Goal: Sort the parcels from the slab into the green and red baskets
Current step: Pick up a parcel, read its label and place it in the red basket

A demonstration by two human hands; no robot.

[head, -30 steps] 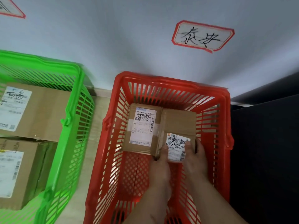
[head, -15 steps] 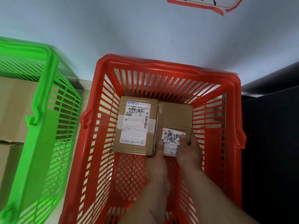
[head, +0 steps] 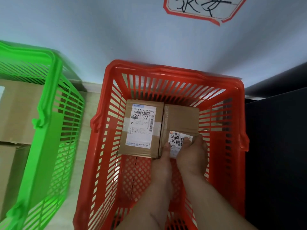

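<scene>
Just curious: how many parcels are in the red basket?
2: a labelled box at the far left, another to its right under both hands. None seems hidden.

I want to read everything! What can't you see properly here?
- Right box label: head view, both hands cover part.
- Wall sign: cut by top edge.
- Green basket boxes: cut by left edge, blurred.
- Left box small print: too tiny.

I read this as a parcel-sorting room: plastic baskets of labelled cartons, handwritten destination sign above my grip.
</scene>
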